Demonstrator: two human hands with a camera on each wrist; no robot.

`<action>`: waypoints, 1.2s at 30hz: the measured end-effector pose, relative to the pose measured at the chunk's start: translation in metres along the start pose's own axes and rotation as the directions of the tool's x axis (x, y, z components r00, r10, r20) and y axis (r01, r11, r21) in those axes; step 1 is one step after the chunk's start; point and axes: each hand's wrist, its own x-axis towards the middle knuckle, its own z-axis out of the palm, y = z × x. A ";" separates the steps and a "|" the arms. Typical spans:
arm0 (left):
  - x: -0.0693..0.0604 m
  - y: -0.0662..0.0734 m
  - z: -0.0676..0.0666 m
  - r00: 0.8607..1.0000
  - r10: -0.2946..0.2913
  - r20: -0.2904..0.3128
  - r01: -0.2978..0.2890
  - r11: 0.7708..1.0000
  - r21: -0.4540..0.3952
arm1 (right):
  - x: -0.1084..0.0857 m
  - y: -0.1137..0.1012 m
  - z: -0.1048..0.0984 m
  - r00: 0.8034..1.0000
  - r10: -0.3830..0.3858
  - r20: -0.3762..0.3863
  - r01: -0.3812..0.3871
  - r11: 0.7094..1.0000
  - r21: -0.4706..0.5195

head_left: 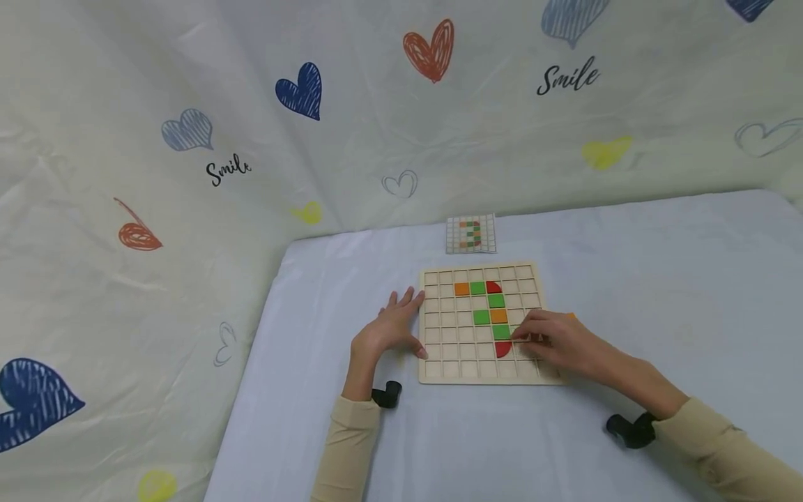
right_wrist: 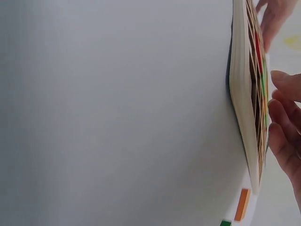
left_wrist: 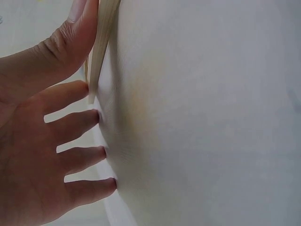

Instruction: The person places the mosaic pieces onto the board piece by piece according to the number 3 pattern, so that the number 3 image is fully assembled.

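Note:
A wooden grid board [head_left: 461,373] lies on the white-covered table. In it sit several green and orange square tiles, with a red rounded piece [head_left: 493,287] at the top and another red piece [head_left: 503,348] at the bottom. My left hand [head_left: 390,328] spreads its fingers along the board's left edge, the thumb [left_wrist: 80,42] against the rim. Over the board's right part is my right hand [head_left: 558,339], fingers loosely bent, their tips close to the lower green tile [head_left: 501,332]. The right wrist view shows nothing between those fingertips; whether they touch the tile I cannot tell.
Behind the board lies a small card [head_left: 470,233] printed with a coloured grid pattern. Beyond the board's right side, partly hidden by my right hand in the head view, lie a loose orange tile [right_wrist: 242,204] and a green piece [right_wrist: 225,223]. A heart-printed cloth [head_left: 351,160] hangs behind the table.

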 end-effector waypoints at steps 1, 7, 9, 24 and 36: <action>0.000 0.000 0.000 1.000 0.001 0.002 -0.001 1.000 0.000 | -0.002 0.001 -0.002 1.000 0.007 -0.003 -0.007 1.000 -0.002; -0.001 -0.002 -0.001 1.000 0.001 -0.001 -0.001 1.000 -0.009 | -0.014 0.008 -0.012 0.999 0.037 -0.036 -0.039 0.998 -0.053; -0.001 -0.002 -0.001 1.000 0.000 0.000 0.000 1.000 -0.007 | -0.019 0.009 -0.015 0.997 0.054 -0.048 -0.058 0.995 -0.076; -0.002 -0.002 0.000 1.000 -0.007 0.004 0.007 1.000 -0.015 | -0.044 0.024 -0.030 0.990 0.107 -0.093 -0.123 0.974 -0.188; -0.004 0.000 -0.001 1.000 0.000 0.006 0.000 1.000 -0.025 | -0.057 0.030 -0.037 0.982 0.169 -0.090 -0.186 0.955 -0.232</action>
